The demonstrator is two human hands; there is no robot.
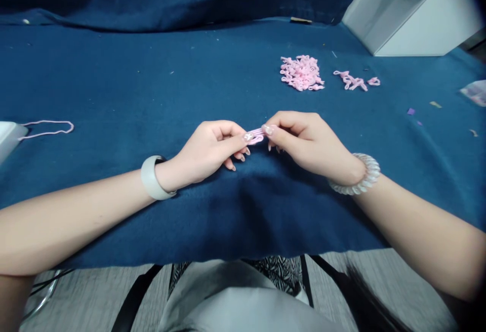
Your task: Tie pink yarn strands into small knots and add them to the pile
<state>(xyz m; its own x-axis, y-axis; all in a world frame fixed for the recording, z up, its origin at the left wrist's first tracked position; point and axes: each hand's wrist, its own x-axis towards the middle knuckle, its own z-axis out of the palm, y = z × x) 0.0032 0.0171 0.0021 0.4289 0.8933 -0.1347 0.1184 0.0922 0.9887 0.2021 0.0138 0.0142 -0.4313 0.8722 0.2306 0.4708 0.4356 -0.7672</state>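
Between my two hands stretches a small piece of folded pink cord [257, 136], several strands lying side by side with a loop showing on the lower edge. My left hand [220, 144] pinches its left end between thumb and forefinger. At the other end, the thumb and forefinger of my right hand [299, 137] are closed on the cord. Both hands are held over the blue cloth near its front part. The cord's ends are hidden under the fingertips.
Beyond my right hand lies a heap of pink knotted cord pieces [302, 73], with a few more pink knots [353, 80] to its right. A white box [413, 23] stands at the back right. At the left, a pink cord loop [49, 127] extends from a white object [9, 138].
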